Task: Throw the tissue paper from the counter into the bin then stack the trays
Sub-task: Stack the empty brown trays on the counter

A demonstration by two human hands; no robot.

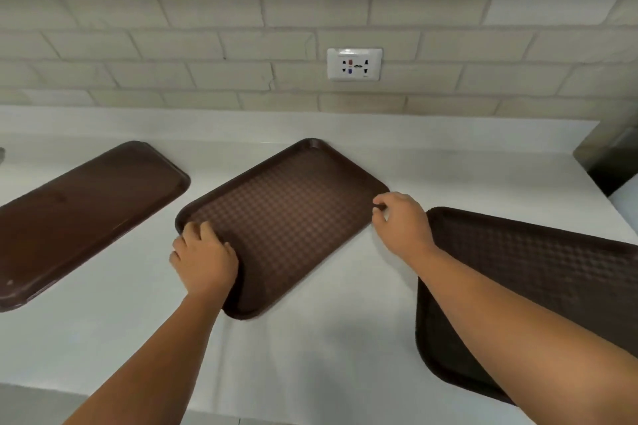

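Both bare arms reach forward and out from the bottom of the view. The left hand (203, 257) is palm down, fingers (198, 229) curled and clamped over the near-left rim of the middle tray (286, 217), thumb on the inside. The right hand (402, 221) comes in from the right, wrist slightly bent, thumb and fingertips pinching that tray's right edge.
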